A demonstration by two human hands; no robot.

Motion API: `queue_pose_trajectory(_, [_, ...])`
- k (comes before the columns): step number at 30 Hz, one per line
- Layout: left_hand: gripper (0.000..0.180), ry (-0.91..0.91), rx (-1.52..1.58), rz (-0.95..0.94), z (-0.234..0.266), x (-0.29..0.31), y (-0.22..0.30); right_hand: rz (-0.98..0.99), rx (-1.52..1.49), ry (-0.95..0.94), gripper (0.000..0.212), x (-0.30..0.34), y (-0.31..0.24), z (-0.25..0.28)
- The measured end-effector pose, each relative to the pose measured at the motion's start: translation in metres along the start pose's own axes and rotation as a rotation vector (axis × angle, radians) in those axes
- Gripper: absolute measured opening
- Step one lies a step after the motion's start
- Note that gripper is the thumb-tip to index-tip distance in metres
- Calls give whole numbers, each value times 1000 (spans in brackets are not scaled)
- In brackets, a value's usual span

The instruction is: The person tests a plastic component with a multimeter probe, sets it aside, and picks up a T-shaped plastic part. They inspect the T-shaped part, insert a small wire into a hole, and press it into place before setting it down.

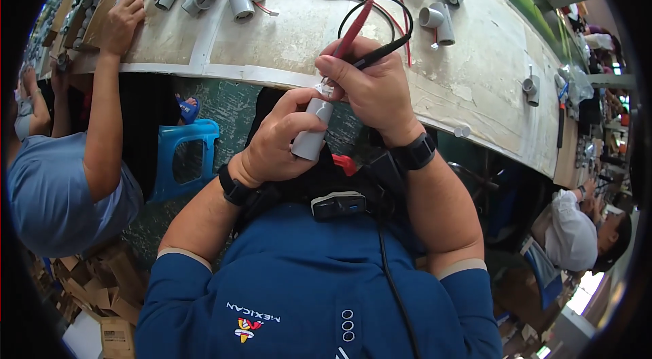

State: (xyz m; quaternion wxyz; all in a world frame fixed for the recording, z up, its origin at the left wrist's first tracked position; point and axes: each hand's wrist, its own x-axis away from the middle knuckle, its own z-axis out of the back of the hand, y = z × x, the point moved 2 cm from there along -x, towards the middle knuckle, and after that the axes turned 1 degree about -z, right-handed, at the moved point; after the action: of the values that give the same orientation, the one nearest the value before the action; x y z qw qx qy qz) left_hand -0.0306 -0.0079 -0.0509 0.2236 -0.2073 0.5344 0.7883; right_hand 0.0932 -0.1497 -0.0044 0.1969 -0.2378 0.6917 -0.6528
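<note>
My left hand [275,138] is closed round a grey cylindrical battery pack [310,140], held just off the table's near edge. A small white connector [324,90] sits at the pack's upper end, by my left fingertips. My right hand [377,91] grips two test probes together, a red probe [354,31] and a black probe [380,53]. Their tips point down at the white connector; whether they touch its contacts is too small to tell. Red and black leads loop up from the probes over the table.
Several grey battery packs [241,0] lie at the worktable's [285,40] far left, with more packs [438,23] at the far right. One pack [531,89] stands near the right edge. A co-worker's hand [123,19] reaches by a cardboard box [98,12]. A blue stool [183,155] stands left.
</note>
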Motion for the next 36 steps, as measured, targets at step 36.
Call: queue_pose_trajectory(36, [53, -1, -103, -4, 7, 10, -4, 141, 291, -4, 11, -7, 7, -11])
